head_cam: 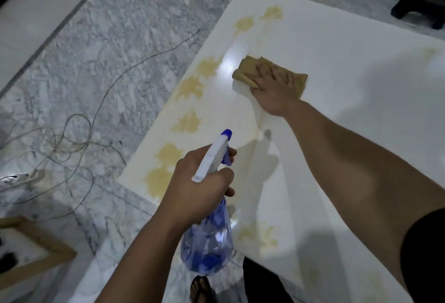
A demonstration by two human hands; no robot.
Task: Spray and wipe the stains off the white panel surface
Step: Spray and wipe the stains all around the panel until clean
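Note:
A white panel (349, 66) lies flat on the marble floor and fills the right half of the view. Several yellow-brown stains (190, 87) run along its left edge, and fainter ones sit near its front. My right hand (273, 86) presses flat on a tan cloth (248, 67) in the middle of the panel, beside a wet shiny patch. My left hand (199, 182) grips a spray bottle (207, 237) with a clear blue body and a white and blue trigger head, held over the panel's front left corner with the nozzle pointing toward the stains.
Tangled grey cables (72, 143) and a power strip (26, 178) lie on the marble floor left of the panel. A wooden frame (36, 254) sits at the lower left. A black stool leg (419, 1) stands at the top right. A sandalled foot (201, 289) shows at the bottom.

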